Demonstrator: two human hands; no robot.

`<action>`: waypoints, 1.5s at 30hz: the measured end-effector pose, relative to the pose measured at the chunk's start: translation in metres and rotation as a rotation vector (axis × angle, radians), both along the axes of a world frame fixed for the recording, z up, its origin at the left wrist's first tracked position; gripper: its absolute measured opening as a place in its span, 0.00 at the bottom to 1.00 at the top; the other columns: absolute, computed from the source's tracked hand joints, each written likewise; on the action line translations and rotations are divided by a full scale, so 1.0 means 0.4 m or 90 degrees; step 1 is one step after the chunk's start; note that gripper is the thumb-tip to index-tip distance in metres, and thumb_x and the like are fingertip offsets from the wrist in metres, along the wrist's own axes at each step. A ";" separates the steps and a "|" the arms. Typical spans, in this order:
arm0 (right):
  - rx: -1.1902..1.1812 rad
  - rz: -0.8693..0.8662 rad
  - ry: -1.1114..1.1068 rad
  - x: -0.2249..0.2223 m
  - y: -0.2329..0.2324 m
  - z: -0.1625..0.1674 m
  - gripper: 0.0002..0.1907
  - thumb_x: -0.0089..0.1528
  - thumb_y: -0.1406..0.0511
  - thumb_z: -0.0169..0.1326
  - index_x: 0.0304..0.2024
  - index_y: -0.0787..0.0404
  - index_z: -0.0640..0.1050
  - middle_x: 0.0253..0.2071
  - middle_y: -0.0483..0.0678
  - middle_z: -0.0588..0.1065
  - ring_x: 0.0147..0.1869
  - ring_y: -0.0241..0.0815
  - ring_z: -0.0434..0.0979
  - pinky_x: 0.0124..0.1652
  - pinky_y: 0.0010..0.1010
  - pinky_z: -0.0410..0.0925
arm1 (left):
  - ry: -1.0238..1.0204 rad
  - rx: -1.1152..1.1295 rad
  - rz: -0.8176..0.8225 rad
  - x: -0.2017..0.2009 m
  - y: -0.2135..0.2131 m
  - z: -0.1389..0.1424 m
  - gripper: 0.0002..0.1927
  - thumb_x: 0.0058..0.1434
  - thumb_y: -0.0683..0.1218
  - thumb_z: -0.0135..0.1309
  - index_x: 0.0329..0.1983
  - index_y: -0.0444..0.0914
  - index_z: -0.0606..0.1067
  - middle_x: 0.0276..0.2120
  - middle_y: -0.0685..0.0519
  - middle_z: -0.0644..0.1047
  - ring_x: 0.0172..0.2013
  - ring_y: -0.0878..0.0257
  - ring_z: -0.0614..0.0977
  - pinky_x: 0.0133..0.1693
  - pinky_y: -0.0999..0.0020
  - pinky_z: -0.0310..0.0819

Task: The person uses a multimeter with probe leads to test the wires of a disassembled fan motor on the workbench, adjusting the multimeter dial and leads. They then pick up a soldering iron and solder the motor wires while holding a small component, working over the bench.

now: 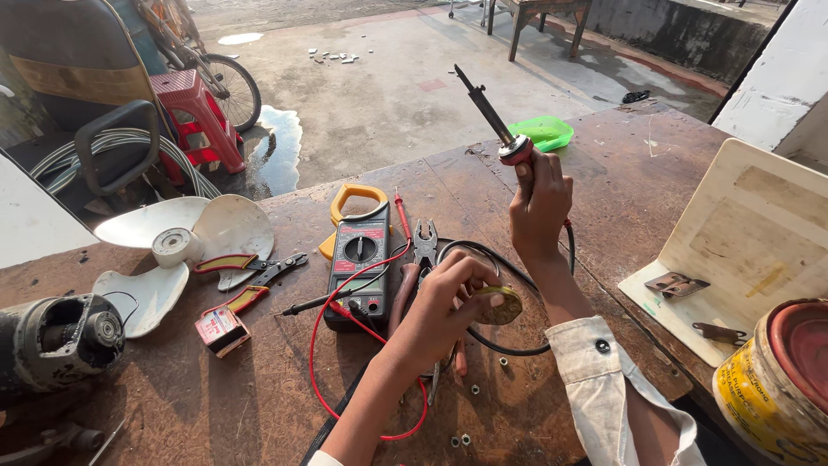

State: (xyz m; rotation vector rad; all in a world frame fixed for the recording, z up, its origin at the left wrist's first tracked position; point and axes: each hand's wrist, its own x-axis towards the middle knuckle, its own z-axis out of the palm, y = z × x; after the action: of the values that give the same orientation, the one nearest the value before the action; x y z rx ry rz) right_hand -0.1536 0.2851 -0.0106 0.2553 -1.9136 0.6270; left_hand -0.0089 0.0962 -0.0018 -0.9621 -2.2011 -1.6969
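Observation:
My right hand grips a soldering iron by its red handle, tip raised up and away over the brown workbench. The iron's black cord loops down across the bench. My left hand holds a small round yellowish tin just above the bench. Right beside this hand lie a clamp multimeter with red and black test leads and a pair of pliers.
A white fan blade, red-handled cutters, a small red box and a motor lie at left. A green dish sits at the far edge. At right are a cream board and a paint can. Small nuts dot the bench.

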 end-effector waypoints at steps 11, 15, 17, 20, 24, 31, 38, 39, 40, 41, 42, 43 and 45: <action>0.158 0.102 0.001 0.059 -0.082 0.024 0.09 0.69 0.66 0.53 0.51 0.64 0.75 0.45 0.53 0.74 0.45 0.55 0.73 0.49 0.42 0.62 | -0.096 0.512 0.390 -0.060 -0.278 0.023 0.11 0.70 0.44 0.51 0.49 0.33 0.67 0.38 0.46 0.80 0.34 0.63 0.84 0.34 0.65 0.85; 0.213 0.182 0.040 0.094 -0.118 0.042 0.13 0.67 0.68 0.54 0.54 0.64 0.76 0.48 0.51 0.76 0.48 0.53 0.74 0.51 0.41 0.62 | -0.166 0.625 0.488 -0.055 -0.386 0.011 0.11 0.72 0.46 0.47 0.51 0.35 0.64 0.45 0.45 0.76 0.41 0.61 0.84 0.39 0.59 0.84; 0.230 0.185 0.038 0.102 -0.125 0.049 0.13 0.67 0.67 0.55 0.54 0.64 0.76 0.48 0.51 0.76 0.49 0.52 0.75 0.51 0.41 0.61 | -0.224 0.688 0.426 -0.063 -0.407 -0.008 0.12 0.72 0.48 0.42 0.51 0.36 0.65 0.47 0.45 0.77 0.42 0.58 0.85 0.40 0.58 0.83; 0.249 0.193 0.034 0.106 -0.125 0.050 0.13 0.67 0.68 0.55 0.54 0.64 0.76 0.48 0.51 0.76 0.49 0.52 0.75 0.52 0.42 0.61 | -0.304 0.769 0.382 -0.082 -0.416 -0.044 0.12 0.73 0.48 0.40 0.52 0.35 0.64 0.48 0.43 0.76 0.43 0.52 0.85 0.43 0.54 0.82; 0.300 0.206 0.049 0.099 -0.127 0.043 0.14 0.66 0.67 0.56 0.54 0.63 0.76 0.49 0.51 0.75 0.50 0.50 0.75 0.53 0.41 0.61 | -0.324 0.883 0.241 -0.097 -0.425 -0.072 0.14 0.73 0.46 0.42 0.54 0.31 0.62 0.50 0.37 0.76 0.47 0.43 0.84 0.47 0.49 0.81; 0.363 0.223 0.032 0.110 -0.140 0.045 0.16 0.65 0.66 0.55 0.54 0.63 0.75 0.49 0.48 0.76 0.50 0.47 0.76 0.52 0.41 0.61 | -0.265 0.896 0.134 -0.083 -0.412 -0.044 0.18 0.72 0.45 0.42 0.64 0.39 0.62 0.56 0.39 0.74 0.54 0.45 0.81 0.54 0.50 0.76; 0.390 0.238 0.023 0.125 -0.157 0.056 0.17 0.65 0.65 0.55 0.55 0.63 0.75 0.49 0.48 0.76 0.51 0.45 0.77 0.52 0.41 0.61 | -0.242 0.831 0.001 -0.070 -0.391 -0.017 0.24 0.73 0.45 0.42 0.72 0.38 0.61 0.58 0.41 0.75 0.59 0.52 0.77 0.59 0.54 0.71; 0.391 0.241 0.023 0.126 -0.158 0.056 0.17 0.65 0.65 0.55 0.55 0.63 0.75 0.49 0.48 0.76 0.51 0.45 0.77 0.52 0.40 0.61 | -0.247 0.822 -0.017 -0.069 -0.387 -0.017 0.24 0.72 0.45 0.42 0.71 0.38 0.61 0.58 0.40 0.75 0.59 0.52 0.78 0.59 0.54 0.71; 0.391 0.246 0.026 0.128 -0.160 0.056 0.17 0.65 0.64 0.56 0.55 0.63 0.75 0.49 0.48 0.76 0.51 0.45 0.77 0.52 0.40 0.61 | -0.248 0.816 -0.043 -0.069 -0.384 -0.017 0.24 0.73 0.46 0.43 0.71 0.37 0.62 0.57 0.41 0.75 0.59 0.54 0.77 0.61 0.55 0.71; 0.391 0.252 0.029 0.128 -0.161 0.056 0.17 0.65 0.64 0.56 0.56 0.62 0.75 0.49 0.48 0.76 0.51 0.46 0.77 0.52 0.40 0.61 | -0.249 0.810 -0.069 -0.069 -0.380 -0.018 0.24 0.73 0.46 0.43 0.71 0.36 0.63 0.57 0.43 0.75 0.59 0.55 0.77 0.62 0.55 0.72; 0.391 0.257 0.030 0.130 -0.162 0.055 0.18 0.65 0.63 0.56 0.56 0.62 0.75 0.49 0.48 0.76 0.52 0.46 0.77 0.53 0.40 0.61 | -0.251 0.806 -0.095 -0.069 -0.376 -0.021 0.24 0.74 0.47 0.44 0.71 0.35 0.63 0.57 0.45 0.75 0.59 0.56 0.77 0.64 0.55 0.72; 0.392 0.256 0.028 0.130 -0.162 0.055 0.18 0.65 0.64 0.56 0.56 0.62 0.75 0.49 0.48 0.76 0.52 0.46 0.77 0.53 0.40 0.61 | -0.259 0.799 -0.086 -0.069 -0.373 -0.022 0.24 0.74 0.47 0.44 0.70 0.35 0.64 0.57 0.45 0.75 0.58 0.57 0.77 0.64 0.55 0.72; 0.392 0.255 0.022 0.129 -0.162 0.054 0.18 0.65 0.64 0.55 0.56 0.62 0.75 0.49 0.48 0.76 0.51 0.45 0.77 0.53 0.41 0.61 | -0.276 0.786 -0.067 -0.071 -0.370 -0.026 0.23 0.74 0.48 0.45 0.69 0.34 0.65 0.55 0.46 0.75 0.57 0.59 0.78 0.64 0.54 0.71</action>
State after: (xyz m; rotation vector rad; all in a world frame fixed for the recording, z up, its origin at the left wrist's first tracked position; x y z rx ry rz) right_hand -0.1019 0.2201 0.0108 1.0515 -1.9940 0.2634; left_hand -0.0372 -0.0516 -0.0124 -0.3610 -0.7872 -2.8357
